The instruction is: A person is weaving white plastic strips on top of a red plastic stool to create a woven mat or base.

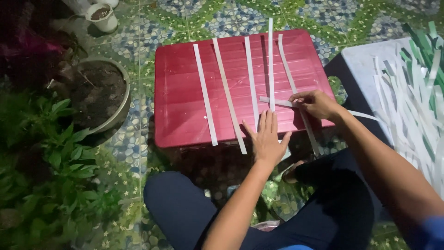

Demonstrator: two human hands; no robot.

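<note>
A red plastic stool top (pixel 185 92) carries several long white strips (pixel 205 95) laid side by side, running from far to near. My left hand (pixel 267 139) lies flat with fingers together on the near ends of the strips at the stool's front edge. My right hand (pixel 317 103) pinches a crosswise white strip (pixel 277 101) that lies over the two rightmost strips and trails off to the right past the stool.
A heap of loose white and green strips (pixel 416 88) lies on a grey surface (pixel 365 58) at the right. A soil-filled pot (pixel 99 92), a small white pot (pixel 102 16) and leafy plants (pixel 51 176) stand at the left on the patterned tile floor. My knees are below the stool.
</note>
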